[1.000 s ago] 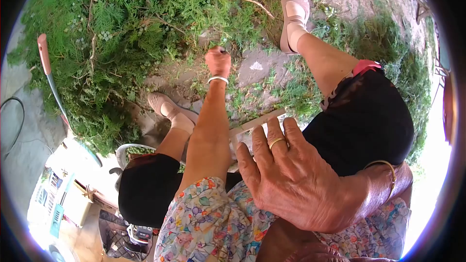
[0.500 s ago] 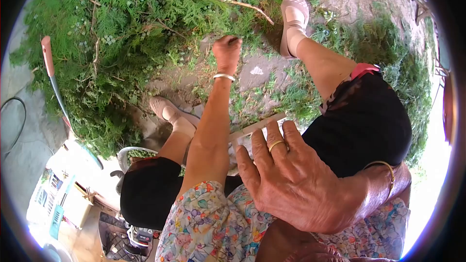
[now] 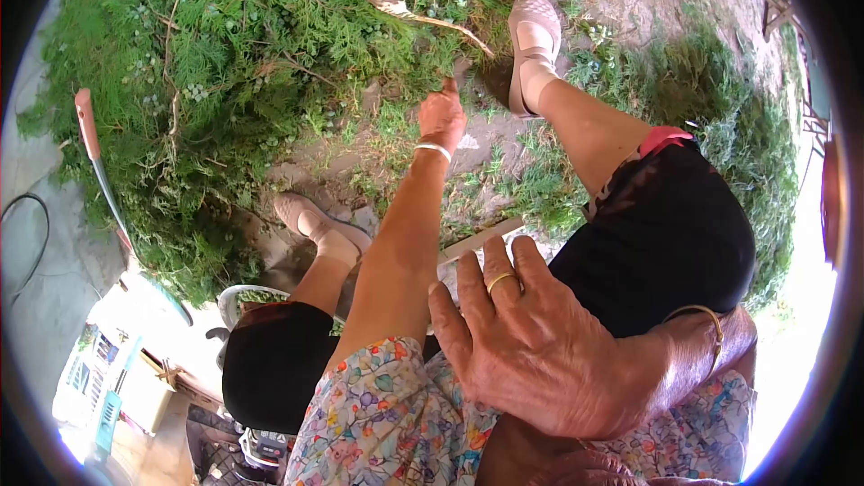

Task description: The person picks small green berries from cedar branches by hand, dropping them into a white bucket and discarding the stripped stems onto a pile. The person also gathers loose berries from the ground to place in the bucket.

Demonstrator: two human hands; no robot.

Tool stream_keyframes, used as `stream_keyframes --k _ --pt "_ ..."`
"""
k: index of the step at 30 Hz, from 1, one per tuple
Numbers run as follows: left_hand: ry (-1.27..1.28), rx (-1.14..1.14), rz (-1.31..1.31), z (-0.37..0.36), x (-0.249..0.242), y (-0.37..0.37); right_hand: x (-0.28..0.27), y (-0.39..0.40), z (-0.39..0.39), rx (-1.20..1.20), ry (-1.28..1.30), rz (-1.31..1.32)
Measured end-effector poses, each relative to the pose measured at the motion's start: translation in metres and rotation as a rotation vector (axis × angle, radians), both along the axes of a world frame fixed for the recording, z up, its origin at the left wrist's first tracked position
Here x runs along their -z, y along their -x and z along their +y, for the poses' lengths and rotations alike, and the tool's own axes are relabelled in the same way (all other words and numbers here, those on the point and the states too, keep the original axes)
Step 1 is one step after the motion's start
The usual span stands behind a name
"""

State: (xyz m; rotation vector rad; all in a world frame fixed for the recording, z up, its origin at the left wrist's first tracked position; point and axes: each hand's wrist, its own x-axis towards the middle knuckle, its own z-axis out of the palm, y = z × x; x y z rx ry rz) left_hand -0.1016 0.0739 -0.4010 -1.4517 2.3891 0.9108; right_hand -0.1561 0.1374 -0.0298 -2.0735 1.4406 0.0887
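My left hand (image 3: 441, 114), with a white bangle at the wrist, is stretched out low over the bare ground. One finger points at the end of a dry brown branch (image 3: 396, 7) that lies across a pile of cut green conifer boughs (image 3: 207, 63). Nothing shows inside that hand; I see only its back. My right hand (image 3: 526, 342), with a gold ring and a thin bracelet, lies flat with fingers spread on my lap, half on the floral dress (image 3: 378, 423) and half on the black cloth (image 3: 666, 234) over my right thigh.
My feet in beige shoes (image 3: 531, 36) (image 3: 301, 204) rest on patchy grass and dirt. A long tool with a red handle (image 3: 85, 121) lies left of the boughs. A pale wooden slat (image 3: 481, 238) and a basin (image 3: 236, 295) sit under my legs.
My left arm has reached farther forward and to the right, from the bare patch up to the tip of the dry branch. The fist has loosened into a pointing finger. My right hand stays on my lap.
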Motion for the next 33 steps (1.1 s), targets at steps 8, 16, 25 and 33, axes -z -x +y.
stream_keyframes --k 8,16,25,33 --pt "-0.648 -0.477 0.423 0.006 -0.026 -0.031 -0.004 -0.004 -0.006 -0.035 0.051 -0.021" --pt "-1.243 -1.228 0.938 0.038 -0.034 -0.103 -0.001 -0.008 0.001 -0.073 -0.056 0.001" --pt "0.050 -0.407 0.195 -0.027 0.020 -0.071 0.002 -0.007 -0.001 -0.089 -0.090 0.050" --pt "0.029 -0.253 -0.122 -0.040 0.005 -0.041 0.001 -0.006 -0.006 -0.022 -0.011 -0.023"
